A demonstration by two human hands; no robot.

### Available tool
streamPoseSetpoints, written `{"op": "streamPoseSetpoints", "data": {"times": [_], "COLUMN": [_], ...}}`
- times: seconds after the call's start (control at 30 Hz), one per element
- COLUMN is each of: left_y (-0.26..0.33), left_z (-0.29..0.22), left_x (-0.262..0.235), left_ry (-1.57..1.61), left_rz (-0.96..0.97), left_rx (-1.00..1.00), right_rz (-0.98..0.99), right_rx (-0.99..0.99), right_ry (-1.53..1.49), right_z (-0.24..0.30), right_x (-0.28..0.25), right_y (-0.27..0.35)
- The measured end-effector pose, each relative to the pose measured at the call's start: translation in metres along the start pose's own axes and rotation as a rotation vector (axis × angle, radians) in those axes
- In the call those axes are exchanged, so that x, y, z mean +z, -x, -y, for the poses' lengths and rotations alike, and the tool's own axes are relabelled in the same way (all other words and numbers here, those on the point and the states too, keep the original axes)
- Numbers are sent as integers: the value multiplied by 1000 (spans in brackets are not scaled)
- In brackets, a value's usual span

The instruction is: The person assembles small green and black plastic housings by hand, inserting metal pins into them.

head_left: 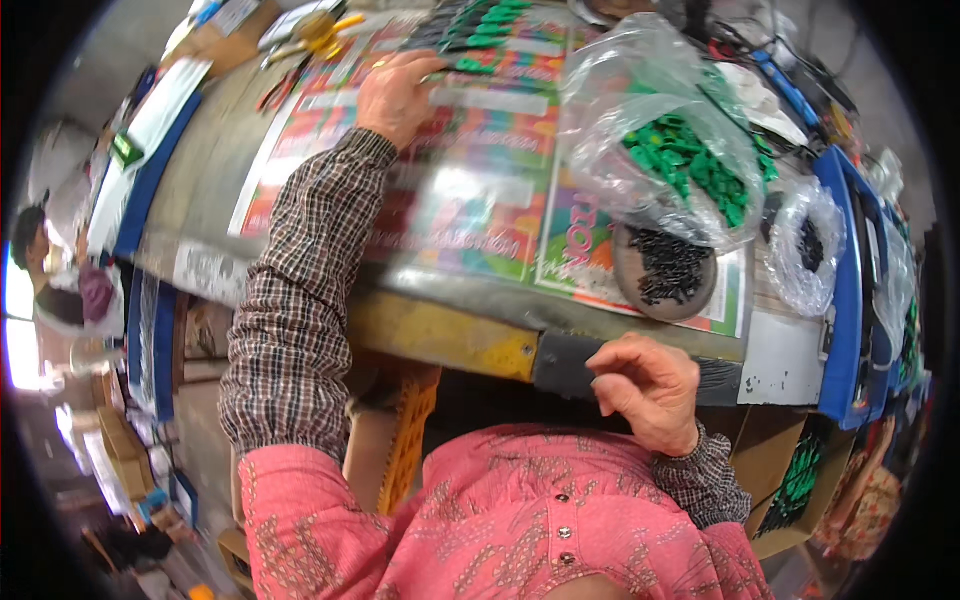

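My left hand (395, 98) reaches across the table, its fingers closed at one end of a slim black-and-green piece (470, 69). Just beyond it, several similar pieces with black shafts and green ends (480, 28) lie side by side in a row. My right hand (650, 388) is loosely curled at the table's front edge, thumb apart from the fingers, and nothing shows in it. Nearest to that hand is a round bowl (624, 285) of small black parts (668, 268). A clear plastic bag (600, 150) holding green plastic parts (690, 165) leans over the bowl.
Colourful printed sheets (470, 215) cover the tabletop. Pliers (283, 85) and a yellow-handled tool (335, 28) lie at the far left. Blue bins (850, 300) and another clear bag (808, 285) stand at the right. Below sit an orange crate (408, 440) and a cardboard box (770, 455). Another person (60, 265) is at the far left.
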State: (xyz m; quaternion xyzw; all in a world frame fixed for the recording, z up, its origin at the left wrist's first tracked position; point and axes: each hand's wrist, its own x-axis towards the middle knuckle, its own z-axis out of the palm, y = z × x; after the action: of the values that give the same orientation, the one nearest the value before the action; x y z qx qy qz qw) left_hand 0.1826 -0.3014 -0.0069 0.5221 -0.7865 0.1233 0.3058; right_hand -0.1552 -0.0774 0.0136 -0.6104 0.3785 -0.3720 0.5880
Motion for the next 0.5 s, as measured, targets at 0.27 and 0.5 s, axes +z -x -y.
{"op": "streamPoseSetpoints", "data": {"times": [0.27,0.5], "left_y": [120,275], "left_z": [-85,-98], "left_x": [-115,-192], "left_ry": [92,-94], "left_rz": [-94,-31], "left_rx": [101,-395], "right_rz": [-145,-207], "right_rx": [-84,-166], "right_ry": [11,108], "right_z": [-20,-28], "right_x": [2,6], "right_y": [8,8]}}
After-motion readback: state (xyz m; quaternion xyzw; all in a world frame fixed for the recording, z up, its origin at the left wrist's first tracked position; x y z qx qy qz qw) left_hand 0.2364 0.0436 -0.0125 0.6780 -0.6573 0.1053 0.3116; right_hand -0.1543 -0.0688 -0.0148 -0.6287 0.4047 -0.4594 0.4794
